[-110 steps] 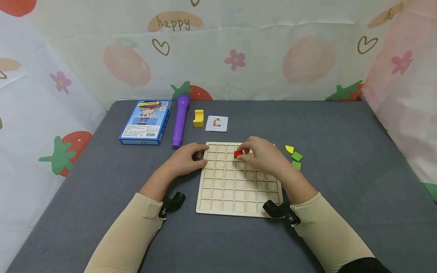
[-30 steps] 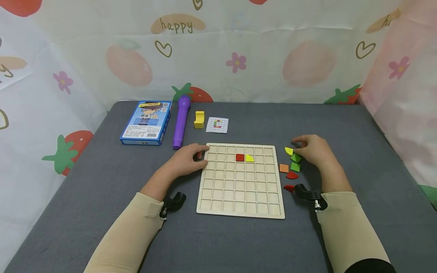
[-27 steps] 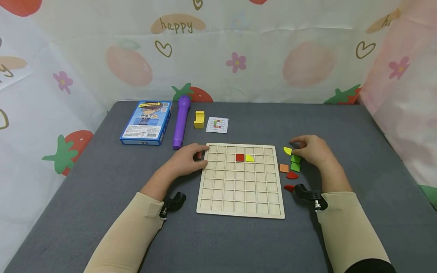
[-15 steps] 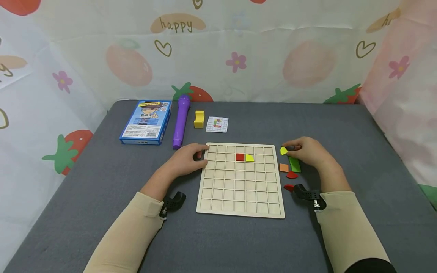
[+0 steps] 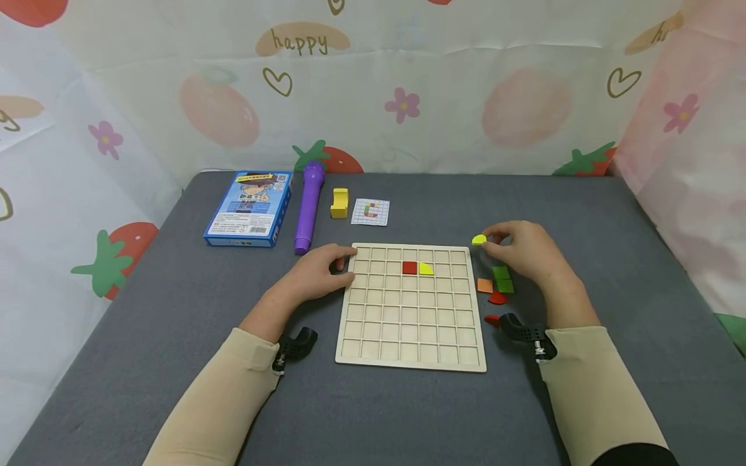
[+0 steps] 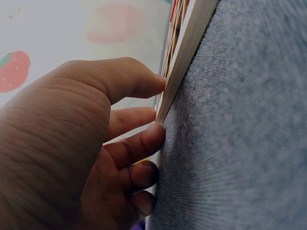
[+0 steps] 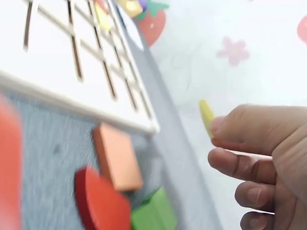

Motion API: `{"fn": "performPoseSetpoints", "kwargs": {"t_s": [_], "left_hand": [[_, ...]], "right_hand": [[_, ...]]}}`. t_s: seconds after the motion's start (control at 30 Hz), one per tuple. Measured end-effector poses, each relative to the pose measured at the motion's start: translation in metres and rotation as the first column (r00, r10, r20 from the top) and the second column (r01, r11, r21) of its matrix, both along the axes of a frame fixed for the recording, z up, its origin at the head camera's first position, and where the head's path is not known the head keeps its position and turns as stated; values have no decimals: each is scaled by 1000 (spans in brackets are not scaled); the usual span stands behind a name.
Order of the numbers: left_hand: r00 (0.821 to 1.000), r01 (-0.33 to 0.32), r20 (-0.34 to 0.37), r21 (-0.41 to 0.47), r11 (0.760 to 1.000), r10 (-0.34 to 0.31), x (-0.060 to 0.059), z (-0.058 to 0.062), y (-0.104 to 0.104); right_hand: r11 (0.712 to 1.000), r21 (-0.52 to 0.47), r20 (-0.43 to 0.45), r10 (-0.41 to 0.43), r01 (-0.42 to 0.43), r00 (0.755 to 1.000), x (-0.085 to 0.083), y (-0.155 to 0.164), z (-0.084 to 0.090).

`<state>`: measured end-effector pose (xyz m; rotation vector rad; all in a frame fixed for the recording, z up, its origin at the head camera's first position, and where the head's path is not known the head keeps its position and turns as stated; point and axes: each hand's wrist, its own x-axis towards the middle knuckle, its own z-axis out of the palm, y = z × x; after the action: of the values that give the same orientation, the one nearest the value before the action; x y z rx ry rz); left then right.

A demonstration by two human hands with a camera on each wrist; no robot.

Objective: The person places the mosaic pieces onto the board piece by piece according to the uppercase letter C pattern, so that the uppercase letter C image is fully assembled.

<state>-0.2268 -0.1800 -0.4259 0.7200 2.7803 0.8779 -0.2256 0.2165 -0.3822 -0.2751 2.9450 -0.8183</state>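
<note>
1. At the far right corner of the pale wooden grid board (image 5: 408, 310), I log the right hand (image 5: 524, 255) lifted clear of the grey fabric worktop (image 5: 583, 213). Its grip is pinched closed on a small yellow quarter-round wooden tile (image 5: 479, 239), held by thumb and forefinger so the flat face stays free.
2. The right wrist view confirms the pinch: the tile (image 7: 206, 118) shows edge-on at the fingertips.
3. The left hand (image 5: 319, 275) presses against the board's left edge, thumb over the rim (image 6: 158, 86) and fingers under it, apparently to stop it sliding.
4. A red square tile (image 5: 410, 268) and a yellow quarter-round tile (image 5: 427, 269) sit side by side in adjacent cells.
5. Spare pieces lie just right of the board: green squares (image 5: 502, 279), an orange square (image 5: 485, 285), a red quarter-round (image 5: 498, 298).
</note>
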Motion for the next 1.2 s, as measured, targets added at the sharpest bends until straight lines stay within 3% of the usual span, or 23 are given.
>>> {"fn": "performPoseSetpoints", "kwargs": {"t_s": [0.3,0.53,0.87,1.2], "left_hand": [[1000,-8,-2,-4,1000,8,1,2,-1],[1000,-13,3,-10,1000,13,1,4,-1],[1000,-4,-5,5,1000,4,1,3,0],[1000,-10,2,-4,1000,10,2,2,0]], "right_hand": [[997,-62,-90,40,-46,995,14,-33,25],[991,-85,-128,94,-105,987,21,-64,30],[977,-35,-101,204,-208,974,26,-111,15],[962,16,-62,274,-273,960,14,-125,-17]]}}
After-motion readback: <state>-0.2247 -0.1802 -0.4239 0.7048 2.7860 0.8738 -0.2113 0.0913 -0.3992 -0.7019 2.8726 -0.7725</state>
